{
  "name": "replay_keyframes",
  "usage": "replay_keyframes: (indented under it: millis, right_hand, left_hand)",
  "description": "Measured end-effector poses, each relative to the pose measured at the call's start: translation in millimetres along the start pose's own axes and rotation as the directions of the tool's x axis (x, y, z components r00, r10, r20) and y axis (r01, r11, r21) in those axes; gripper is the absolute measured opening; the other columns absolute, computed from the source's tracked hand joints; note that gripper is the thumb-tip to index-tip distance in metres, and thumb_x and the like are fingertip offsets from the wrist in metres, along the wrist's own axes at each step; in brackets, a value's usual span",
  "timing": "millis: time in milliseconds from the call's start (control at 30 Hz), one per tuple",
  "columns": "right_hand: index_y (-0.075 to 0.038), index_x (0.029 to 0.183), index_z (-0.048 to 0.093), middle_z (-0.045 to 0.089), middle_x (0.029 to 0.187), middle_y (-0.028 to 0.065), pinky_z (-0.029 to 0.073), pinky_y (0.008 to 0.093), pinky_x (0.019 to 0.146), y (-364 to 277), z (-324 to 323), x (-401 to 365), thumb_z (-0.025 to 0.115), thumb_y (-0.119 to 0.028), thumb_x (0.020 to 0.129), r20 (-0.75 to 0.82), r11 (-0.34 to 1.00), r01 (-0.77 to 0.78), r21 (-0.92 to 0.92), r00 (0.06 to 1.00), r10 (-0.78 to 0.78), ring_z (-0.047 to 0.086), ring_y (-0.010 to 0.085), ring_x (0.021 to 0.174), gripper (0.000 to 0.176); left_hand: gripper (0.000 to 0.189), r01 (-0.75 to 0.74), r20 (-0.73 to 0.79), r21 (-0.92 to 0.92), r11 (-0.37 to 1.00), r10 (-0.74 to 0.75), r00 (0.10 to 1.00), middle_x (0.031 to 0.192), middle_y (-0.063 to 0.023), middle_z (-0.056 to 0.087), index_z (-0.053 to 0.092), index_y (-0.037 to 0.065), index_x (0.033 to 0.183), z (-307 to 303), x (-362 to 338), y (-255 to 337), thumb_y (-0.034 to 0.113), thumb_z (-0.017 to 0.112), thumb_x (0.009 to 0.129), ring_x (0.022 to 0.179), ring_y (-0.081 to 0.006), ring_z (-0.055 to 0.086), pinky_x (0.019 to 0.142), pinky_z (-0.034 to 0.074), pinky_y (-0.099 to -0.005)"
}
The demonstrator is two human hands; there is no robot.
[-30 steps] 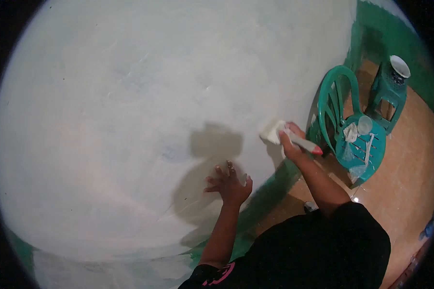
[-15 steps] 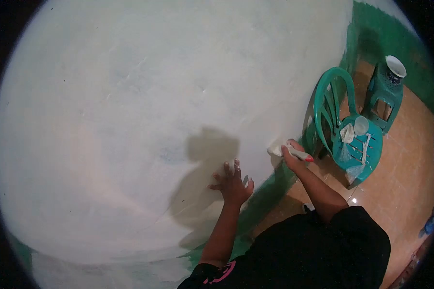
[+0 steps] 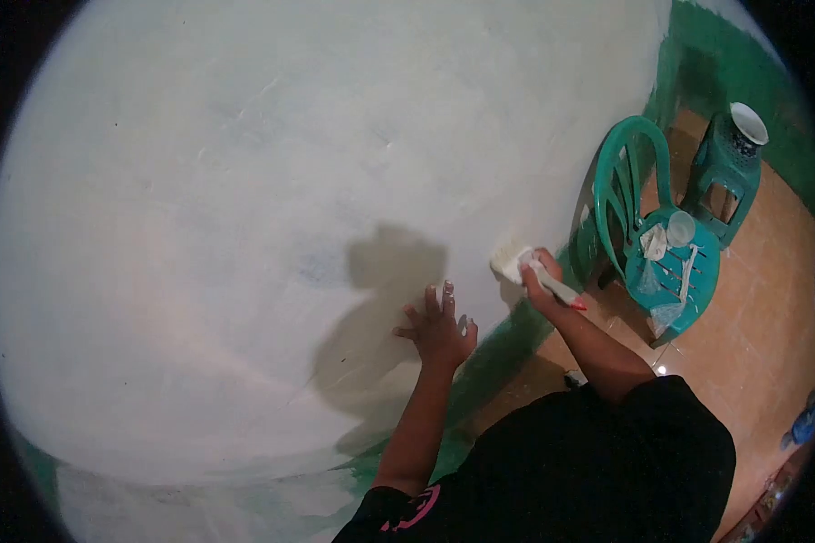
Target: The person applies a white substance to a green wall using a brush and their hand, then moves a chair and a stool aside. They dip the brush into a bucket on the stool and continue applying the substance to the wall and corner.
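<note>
My right hand (image 3: 541,274) is closed around the handle of a paintbrush (image 3: 564,291), whose red-tipped end points down toward the floor. The brush's pale bristles lie against the whitish wall (image 3: 199,271), just above its green lower band (image 3: 507,356). To the left, my left hand (image 3: 441,337) rests on the wall with its fingers spread and nothing in it. White specks show on its fingertips. Between the hands and up to the left falls a dark shadow on the wall.
A green plastic chair (image 3: 632,172) at the right bears a clear cup (image 3: 681,229), a plastic bag (image 3: 667,316) and white scraps. Behind it, a green stool (image 3: 733,172) holds a white-rimmed container (image 3: 749,124). Tan tiles cover the floor (image 3: 752,344).
The brush head has shifted slightly up and left along the wall, and the brush now shows broader side-on. My left hand keeps its place, and the view has tilted a little.
</note>
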State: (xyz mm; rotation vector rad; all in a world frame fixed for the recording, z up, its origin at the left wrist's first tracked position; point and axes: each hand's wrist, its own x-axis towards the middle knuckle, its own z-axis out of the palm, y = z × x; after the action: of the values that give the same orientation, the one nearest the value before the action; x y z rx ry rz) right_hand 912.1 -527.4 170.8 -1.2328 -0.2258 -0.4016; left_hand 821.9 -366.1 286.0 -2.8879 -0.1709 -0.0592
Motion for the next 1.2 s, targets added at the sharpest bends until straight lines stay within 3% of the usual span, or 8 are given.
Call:
replay_keyframes:
  millis: [133,400,467,600,733,933,1000,1200]
  right_hand:
    - [-0.006,0.079,0.047,0.046,0.069,-0.0006,0.036,0.0217,0.053,-8,-2,4,0.054,-0.011,0.081,0.01,0.99,-0.1,-0.1,0.995,0.101,0.044,0.0058,0.064,0.01]
    - [-0.004,0.085,0.051,0.054,0.074,0.0044,0.043,0.0284,0.063,-104,24,72,0.059,-0.019,0.082,-0.052,0.966,0.101,0.239,0.995,-0.091,0.05,0.0108,0.07,0.017]
    - [-0.003,0.088,0.052,0.056,0.077,0.0057,0.044,0.0291,0.065,-75,16,52,0.058,-0.02,0.083,-0.016,0.991,0.129,0.018,0.992,-0.129,0.052,0.0118,0.074,0.019]
    - [-0.006,0.085,0.05,0.051,0.074,-0.0001,0.04,0.0247,0.059,22,4,-20,0.055,-0.012,0.084,0.047,0.995,-0.055,-0.084,0.997,0.059,0.046,0.0079,0.068,0.008]
    - [-0.006,0.084,0.051,0.053,0.072,0.0004,0.041,0.0245,0.057,-10,14,-29,0.057,-0.012,0.084,0.205,0.902,-0.353,-0.248,0.891,0.405,0.049,0.0078,0.066,0.008]
    - [-0.002,0.09,0.055,0.061,0.077,0.0063,0.045,0.0271,0.065,-130,64,22,0.058,-0.018,0.083,0.308,0.989,-0.142,-0.051,0.939,0.151,0.056,0.012,0.071,0.017]
    - [0.0,0.088,0.051,0.055,0.076,0.0035,0.043,0.024,0.061,-155,77,22,0.054,-0.012,0.085,0.242,0.982,0.15,0.116,0.955,-0.174,0.051,0.009,0.07,0.012]
    - [0.0,0.092,0.052,0.06,0.074,0.0129,0.046,0.0298,0.063,-59,82,-41,0.059,-0.019,0.082,0.235,0.979,0.187,-0.078,0.958,-0.164,0.058,0.0188,0.068,0.022]
  left_hand:
    - [0.08,0.006,-0.004,-0.006,1.0,-0.006,1.0,0.144,-0.0187,0.016,0.027,0.015,0.139,7,2,2,0.047,0.057,0.073,0.123,-0.0632,0.005,0.082,0.003,-0.0816]
    - [0.078,-0.029,-0.057,-0.063,0.998,0.025,0.998,0.144,-0.0198,0.014,0.031,0.007,0.137,7,-2,0,0.043,0.057,0.073,0.125,-0.0563,0.013,0.091,0.007,-0.0759]
    - [0.078,-0.043,-0.113,-0.069,0.997,0.035,0.993,0.143,-0.022,0.014,0.032,0.003,0.136,16,-7,-7,0.043,0.057,0.074,0.126,-0.0546,0.013,0.092,0.009,-0.0746]
    - [0.081,-0.012,-0.174,-0.093,0.996,-0.005,0.985,0.139,-0.0289,0.018,0.031,-0.005,0.133,12,-27,-19,0.043,0.056,0.074,0.128,-0.0507,0.015,0.094,0.01,-0.0718]
    - [0.083,0.04,-0.194,-0.088,0.995,-0.056,0.979,0.138,-0.031,0.018,0.029,-0.006,0.134,27,-42,-41,0.044,0.057,0.073,0.128,-0.0512,0.014,0.095,0.008,-0.0716]
    - [0.088,0.151,-0.226,-0.116,0.982,-0.174,0.958,0.14,-0.0343,0.011,0.027,-0.009,0.133,28,-61,-65,0.047,0.058,0.072,0.129,-0.0558,-0.001,0.096,-0.002,-0.0713]
    - [0.089,0.193,-0.273,-0.121,0.974,-0.219,0.937,0.139,-0.0358,0.009,0.026,-0.01,0.133,24,-66,-75,0.048,0.058,0.073,0.128,-0.0569,-0.005,0.095,-0.005,-0.0713]
    - [0.086,0.284,-0.208,-0.164,0.945,-0.314,0.926,0.14,-0.0355,0.01,0.03,-0.007,0.133,23,-84,-109,0.048,0.057,0.074,0.128,-0.0571,-0.003,0.094,-0.005,-0.0723]
